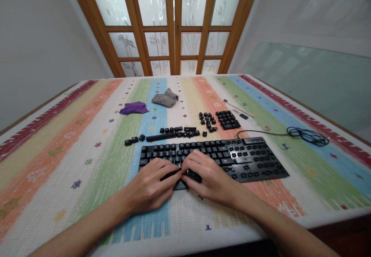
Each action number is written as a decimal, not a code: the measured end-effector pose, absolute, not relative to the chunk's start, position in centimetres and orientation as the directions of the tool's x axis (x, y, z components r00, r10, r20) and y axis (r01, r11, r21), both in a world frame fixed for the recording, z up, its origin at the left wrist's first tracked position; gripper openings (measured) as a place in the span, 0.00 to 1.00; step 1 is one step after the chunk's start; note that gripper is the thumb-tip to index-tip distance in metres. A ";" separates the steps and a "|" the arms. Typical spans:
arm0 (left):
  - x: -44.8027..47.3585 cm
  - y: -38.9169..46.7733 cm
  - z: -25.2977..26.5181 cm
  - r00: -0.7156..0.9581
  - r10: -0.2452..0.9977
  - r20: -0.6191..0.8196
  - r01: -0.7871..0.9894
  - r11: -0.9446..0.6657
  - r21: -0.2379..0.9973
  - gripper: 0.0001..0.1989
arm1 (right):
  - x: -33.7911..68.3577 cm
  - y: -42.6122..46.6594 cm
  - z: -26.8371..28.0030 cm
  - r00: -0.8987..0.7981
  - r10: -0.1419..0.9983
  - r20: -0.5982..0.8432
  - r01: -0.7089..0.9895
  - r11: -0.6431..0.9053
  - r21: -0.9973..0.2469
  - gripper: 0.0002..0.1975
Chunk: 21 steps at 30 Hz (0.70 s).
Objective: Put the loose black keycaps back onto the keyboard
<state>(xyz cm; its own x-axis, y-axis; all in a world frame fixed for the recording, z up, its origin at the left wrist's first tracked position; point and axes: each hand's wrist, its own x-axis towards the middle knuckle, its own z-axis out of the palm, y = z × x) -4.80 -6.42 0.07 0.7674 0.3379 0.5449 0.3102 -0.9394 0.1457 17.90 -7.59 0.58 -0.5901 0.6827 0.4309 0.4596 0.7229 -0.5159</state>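
A black keyboard point(243, 176) lies across the near part of the table, its right section showing bare sockets without keycaps. Over its lower middle, my left hand point(155, 181) and my right hand point(205, 172) meet, fingertips bent together at the bottom rows. Both hands look closed, and they cover whatever may be between their fingers. Behind the keyboard lie a long space bar point(161, 137) and several loose keycaps point(188, 134). A block of number-pad keycaps point(227, 119) sits farther right.
A purple cloth point(134, 108) and a grey cloth point(165, 97) lie toward the back. Thin tools point(236, 108) rest at the right beyond the keycaps. The keyboard's coiled cable point(307, 135) lies to the right. A striped tablecloth point(98, 195) covers the table.
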 end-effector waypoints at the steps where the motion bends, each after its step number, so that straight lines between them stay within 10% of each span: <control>1: -4.8 -6.4 0.1 0.768 0.341 0.542 0.313 -0.938 0.146 0.17 | 17.9 -7.6 0.6 -0.589 0.682 0.433 0.458 0.723 -0.517 0.03; 21: -4.8 -6.4 0.2 0.788 0.318 0.528 0.300 -0.946 0.122 0.14 | 17.8 -7.6 0.5 -0.606 0.657 0.449 0.428 0.745 -0.511 0.04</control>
<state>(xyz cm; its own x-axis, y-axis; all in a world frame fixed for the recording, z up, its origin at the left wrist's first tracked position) -4.78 -6.38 0.18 0.7879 0.3177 0.5275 0.2998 -0.9462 0.1220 17.83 -7.63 0.50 -0.6061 0.6565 0.4489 0.4282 0.7450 -0.5114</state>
